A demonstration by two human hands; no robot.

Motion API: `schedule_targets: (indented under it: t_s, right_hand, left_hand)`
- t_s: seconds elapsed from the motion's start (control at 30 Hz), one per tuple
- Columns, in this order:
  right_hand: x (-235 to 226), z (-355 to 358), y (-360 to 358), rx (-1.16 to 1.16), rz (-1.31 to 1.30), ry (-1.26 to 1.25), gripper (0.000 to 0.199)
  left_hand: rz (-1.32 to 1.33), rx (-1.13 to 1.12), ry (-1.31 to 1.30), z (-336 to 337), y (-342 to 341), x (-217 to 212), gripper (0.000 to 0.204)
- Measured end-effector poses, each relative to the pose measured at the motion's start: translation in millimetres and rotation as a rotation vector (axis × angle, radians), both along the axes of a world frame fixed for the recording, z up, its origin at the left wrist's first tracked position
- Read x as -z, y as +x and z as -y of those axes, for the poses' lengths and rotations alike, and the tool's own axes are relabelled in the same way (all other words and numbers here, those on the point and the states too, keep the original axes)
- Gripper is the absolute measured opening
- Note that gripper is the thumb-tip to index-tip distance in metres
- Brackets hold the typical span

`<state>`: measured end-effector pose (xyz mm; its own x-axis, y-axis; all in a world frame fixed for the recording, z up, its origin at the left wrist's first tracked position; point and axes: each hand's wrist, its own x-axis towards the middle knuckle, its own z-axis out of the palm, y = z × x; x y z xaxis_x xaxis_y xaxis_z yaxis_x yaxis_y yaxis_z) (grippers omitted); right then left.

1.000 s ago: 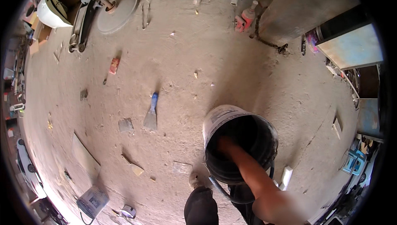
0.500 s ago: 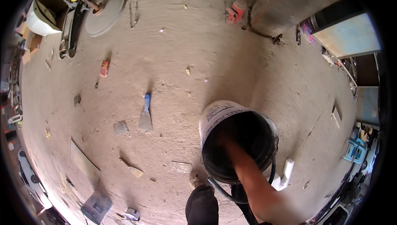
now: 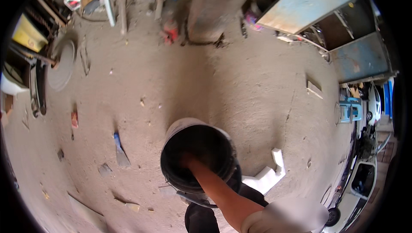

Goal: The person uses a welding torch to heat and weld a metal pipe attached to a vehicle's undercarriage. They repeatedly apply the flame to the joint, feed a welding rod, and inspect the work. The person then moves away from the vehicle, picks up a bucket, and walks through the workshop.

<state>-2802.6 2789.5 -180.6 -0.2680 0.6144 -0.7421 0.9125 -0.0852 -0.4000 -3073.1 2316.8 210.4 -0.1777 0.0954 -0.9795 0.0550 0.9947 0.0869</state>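
Note:
A whitish bucket (image 3: 179, 124) with a black inside is in front of my legs, its mouth facing me. My right arm comes in from the lower right and reaches down into it. Deep in the shadow, my right hand (image 3: 187, 160) is blurred; its fingers and anything in them are hidden. The bucket's dark handle (image 3: 193, 199) hangs on the near side. My left hand is out of sight. On the floor left of the bucket lies a putty knife (image 3: 121, 150) with a blue handle.
White angular foam-like pieces (image 3: 267, 178) lie right of the bucket. Ahead stand a thick column (image 3: 212, 10) and a red bottle jack (image 3: 171, 32). At far left is a round grey base (image 3: 62, 68); a metal cabinet (image 3: 358, 59) and a white vehicle (image 3: 358, 190) are at right.
The view has swung to the right, so the floor things appear further left and more of the cabinet and vehicle shows. My right arm stays inside the bucket.

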Motion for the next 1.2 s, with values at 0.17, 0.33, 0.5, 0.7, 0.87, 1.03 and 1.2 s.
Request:
schedule_targets:
  t_s: [0.17, 0.33, 0.5, 0.7, 0.87, 1.03, 1.2]
  right_hand:
    - [-145, -1, -12, 0.759, -0.21, -0.24, 0.047]
    - [-300, 7, 9, 1.554, -1.148, -0.611, 0.031]
    - [-426, 42, 64, 1.653, -1.857, -0.728, 0.029]
    - [-586, 167, 189, 2.116, -1.852, -0.15, 0.041]
    - [-638, 399, 323, 1.862, -2.281, 0.634, 0.046]
    - [-645, 666, 395, 2.2, -2.103, 1.314, 0.045]
    - [-605, 945, 399, 2.558, -1.71, 1.829, 0.044]
  left_hand:
    - [0.015, 0.063, 0.034, 12, -29, -20, 0.035]
    - [0.123, 0.09, 0.282, -8, -70, 3, 0.037]
    - [0.199, 0.169, 0.506, -125, -82, -28, 0.027]
    - [0.272, 1.156, 0.659, -224, -28, -63, 0.033]
    - [0.331, 1.639, 0.712, -277, 198, -112, 0.033]
    - [0.455, 2.037, 0.815, -208, 459, -160, 0.034]
    - [0.591, 2.268, 0.92, -36, 689, -197, 0.035]
